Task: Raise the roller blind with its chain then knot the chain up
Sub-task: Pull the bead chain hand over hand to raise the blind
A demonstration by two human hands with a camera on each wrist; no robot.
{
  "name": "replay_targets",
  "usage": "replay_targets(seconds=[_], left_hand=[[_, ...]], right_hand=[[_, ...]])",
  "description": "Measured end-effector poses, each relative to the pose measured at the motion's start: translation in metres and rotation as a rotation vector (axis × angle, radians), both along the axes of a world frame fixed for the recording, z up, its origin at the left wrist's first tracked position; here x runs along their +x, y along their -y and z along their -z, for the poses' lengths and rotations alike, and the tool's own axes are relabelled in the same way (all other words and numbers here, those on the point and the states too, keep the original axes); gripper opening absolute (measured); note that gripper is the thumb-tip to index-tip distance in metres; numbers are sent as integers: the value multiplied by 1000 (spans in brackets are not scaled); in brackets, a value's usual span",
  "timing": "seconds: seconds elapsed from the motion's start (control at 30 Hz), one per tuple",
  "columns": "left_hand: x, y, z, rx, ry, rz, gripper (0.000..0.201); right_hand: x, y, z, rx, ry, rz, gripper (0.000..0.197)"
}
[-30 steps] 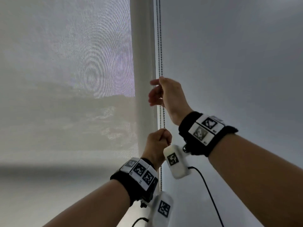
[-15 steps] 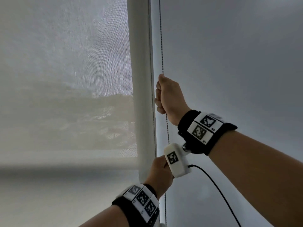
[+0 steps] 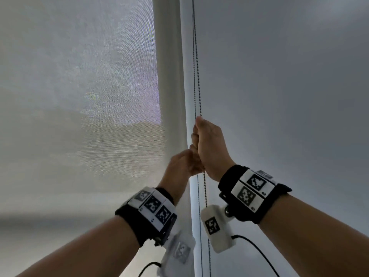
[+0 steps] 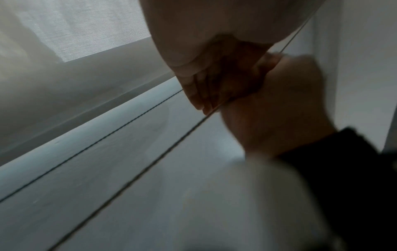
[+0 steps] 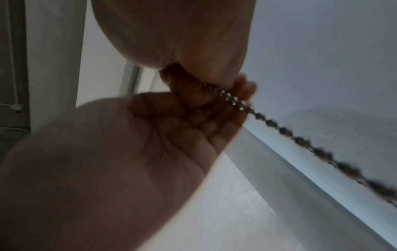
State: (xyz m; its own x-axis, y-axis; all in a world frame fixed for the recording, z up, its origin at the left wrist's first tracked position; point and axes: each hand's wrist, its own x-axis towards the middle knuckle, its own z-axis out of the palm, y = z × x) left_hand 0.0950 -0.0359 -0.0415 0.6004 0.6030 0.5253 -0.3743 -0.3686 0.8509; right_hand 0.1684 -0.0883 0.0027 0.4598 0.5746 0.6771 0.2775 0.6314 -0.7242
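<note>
gripping the chain (image 3: 196, 80), right hand (image 3: 209, 144) above left hand (image 3: 182, 166)

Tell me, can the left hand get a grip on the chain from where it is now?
Probably yes. The left hand sits right under the right hand, beside the chain that hand grips, with nothing between. Whether it already grips is unclear.

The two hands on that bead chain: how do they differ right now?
The right hand sits higher, its grip closed round the bead chain; the left hand is just below, touching it. The right shows its back, upright; the left tilts rightward. Whether the left also holds the chain is unclear. Both wear black wristbands.
</note>
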Motion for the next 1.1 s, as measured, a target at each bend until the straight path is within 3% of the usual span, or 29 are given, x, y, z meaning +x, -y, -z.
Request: replay_targets(seconds=[0.07,0.17,0.3,0.5,0.7,0.9,1.1], left_hand=[[-3,3,-20,60,23,6,34],[-5,9,-46,100,41,11,36],[2,18,-79,97,88,25,37],[8,29,-111,-9,177,62,36],[10,33,-107,-39,185,37,33],[15,35,-76,-48,149,-64,35],[10,39,-73,-51,191,-48,37]], right_hand=[[3,-2,6,7,53,75,41],[2,1,11,-10,52,31,45],[-6,8,18,-30,-16,-84,43],[-10,0,34,-13,-58,-90,37],[-6,0,64,36,21,-42,47],[-11,11,95,-37,27,-97,37],[7,15,65,-100,36,-134,42]])
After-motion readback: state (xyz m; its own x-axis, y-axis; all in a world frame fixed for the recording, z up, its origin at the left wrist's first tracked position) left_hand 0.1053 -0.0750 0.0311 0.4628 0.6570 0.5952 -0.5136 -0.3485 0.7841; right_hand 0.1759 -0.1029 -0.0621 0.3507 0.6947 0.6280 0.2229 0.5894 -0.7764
